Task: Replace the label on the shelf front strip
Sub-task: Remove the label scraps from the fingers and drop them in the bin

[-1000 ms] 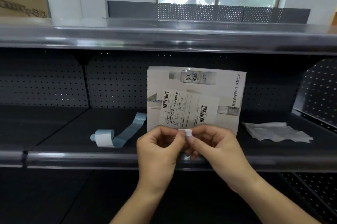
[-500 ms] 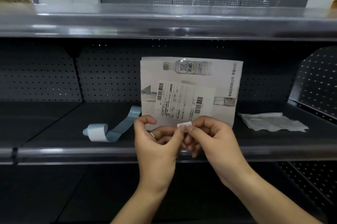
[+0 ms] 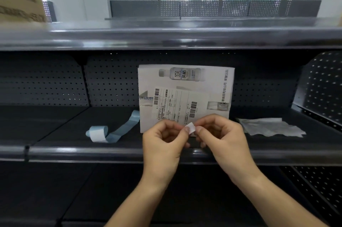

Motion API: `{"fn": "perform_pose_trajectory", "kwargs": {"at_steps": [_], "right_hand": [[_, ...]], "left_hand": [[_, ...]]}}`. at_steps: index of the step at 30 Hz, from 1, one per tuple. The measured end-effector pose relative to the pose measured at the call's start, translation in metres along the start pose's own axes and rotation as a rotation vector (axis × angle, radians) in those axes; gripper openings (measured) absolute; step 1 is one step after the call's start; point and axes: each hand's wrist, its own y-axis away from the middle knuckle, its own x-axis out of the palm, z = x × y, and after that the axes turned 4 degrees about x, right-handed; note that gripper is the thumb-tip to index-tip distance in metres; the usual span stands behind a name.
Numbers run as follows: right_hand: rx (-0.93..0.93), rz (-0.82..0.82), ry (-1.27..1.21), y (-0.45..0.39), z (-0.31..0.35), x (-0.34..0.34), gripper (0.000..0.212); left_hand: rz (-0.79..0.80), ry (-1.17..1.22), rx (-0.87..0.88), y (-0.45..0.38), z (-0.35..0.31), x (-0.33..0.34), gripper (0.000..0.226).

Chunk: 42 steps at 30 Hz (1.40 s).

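Both hands, left (image 3: pixel 162 145) and right (image 3: pixel 224 138), are pinching a small white paper label (image 3: pixel 190 128) between fingertips, just above the glossy grey strip (image 3: pixel 92 152). Behind, a carton (image 3: pixel 187 95) with barcoded slip is standing mid-shelf; curled blue tape (image 3: pixel 103 132) lying leftward, crumpled wipe (image 3: pixel 272 126) rightward.

Small white label (image 3: pixel 190 128) now tilted up between fingertips, lifted clear; left hand (image 3: pixel 162 145) thumb folded back in from its raised position.
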Motion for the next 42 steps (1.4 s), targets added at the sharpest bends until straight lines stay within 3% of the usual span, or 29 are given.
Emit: {"fn": "perform_pose_trajectory", "kwargs": {"at_steps": [6,11,15,20,24,29,37,42], "right_hand": [[0.124,0.075,-0.106,0.002,0.003,-0.023,0.014],[0.099,0.153,-0.09,0.004,0.002,-0.044,0.013],[0.13,0.183,-0.201,0.004,-0.001,-0.055,0.026],[0.239,0.238,-0.361,0.003,-0.009,-0.065,0.038],[0.289,0.292,-0.414,0.003,-0.015,-0.071,0.036],[0.19,0.318,-0.15,0.007,-0.019,-0.075,0.012],[0.14,0.301,0.001,0.007,-0.003,-0.085,0.012],[0.095,0.229,0.019,0.008,0.002,-0.068,0.013]], "left_hand": [[0.034,0.004,-0.06,0.007,-0.007,0.015,0.006],[0.163,-0.041,-0.112,0.013,-0.013,0.023,0.004],[0.219,0.005,-0.166,0.02,-0.018,0.032,0.013],[0.18,0.087,-0.217,0.027,-0.019,0.045,0.018],[0.15,-0.083,-0.196,0.031,-0.021,0.05,0.009],[0.116,-0.228,-0.152,0.041,-0.02,0.052,0.009],[0.188,-0.259,-0.278,0.035,-0.027,0.05,0.012],[0.218,-0.286,-0.232,0.024,-0.032,0.036,0.009]]}}
